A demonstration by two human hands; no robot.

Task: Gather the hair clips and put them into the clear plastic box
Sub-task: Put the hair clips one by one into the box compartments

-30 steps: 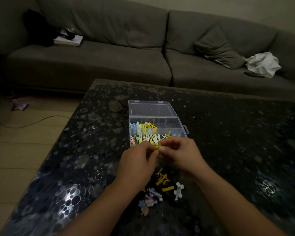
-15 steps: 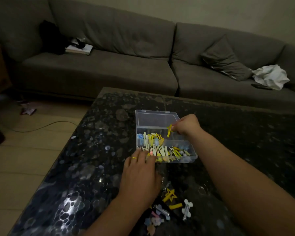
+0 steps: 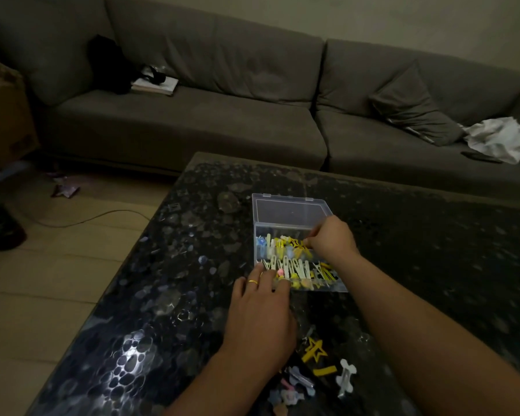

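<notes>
- Right hand is now down inside the clear plastic box, fingers bunched together among the yellow clips of the far compartment; half a second ago it hovered higher with a yellow clip pinched over the box. Whether that clip is held or let go, I cannot tell.
- Left hand stays flat on the table, fingers straight and spread, tips against the near left corner of the box, a gold ring showing. No change there.
- The box sits open toward the far middle of the table, lid laid back toward the sofa, both compartments crowded with hair clips in yellow, white and blue.
- Loose clips remain near the table's near edge, between the two forearms: a yellow star clip, a yellow bar clip, a white bone-shaped clip, and a blurred pastel bunch.
- A pillow and a white cloth lie on the sofa.
</notes>
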